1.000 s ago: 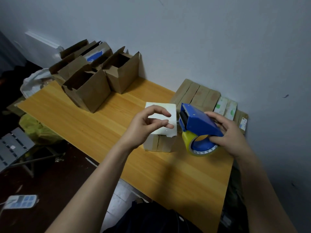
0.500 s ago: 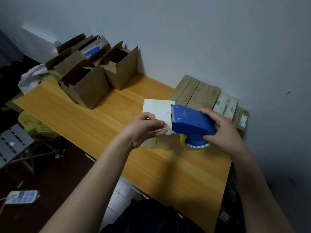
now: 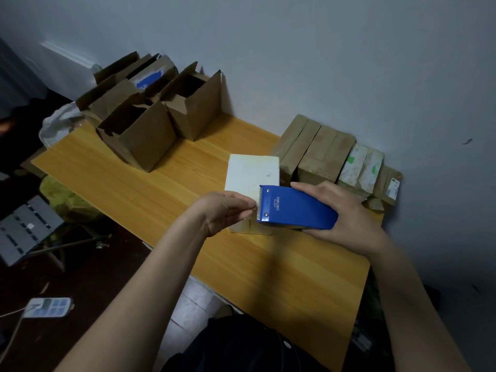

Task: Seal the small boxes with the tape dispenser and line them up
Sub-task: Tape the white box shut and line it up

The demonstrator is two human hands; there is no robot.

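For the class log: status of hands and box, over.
Right hand grips tape dispenser. Left hand at its toothed edge, on white box; grip unclear. Nothing blocking.

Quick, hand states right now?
Left hand: fingers pinched at the blade of the tape dispenser; holding anything, cannot tell.
Right hand: grips the tape dispenser.

Plain grey-blue painted wall (image 3: 322,63) behind, a few small dark marks on it; white strip of trim (image 3: 67,55) far left. Long yellow-orange wood-grain tabletop (image 3: 161,183) set against the wall. Dark floor (image 3: 67,277) at left, pale tiles (image 3: 193,304) below the table's near edge. Light dim.
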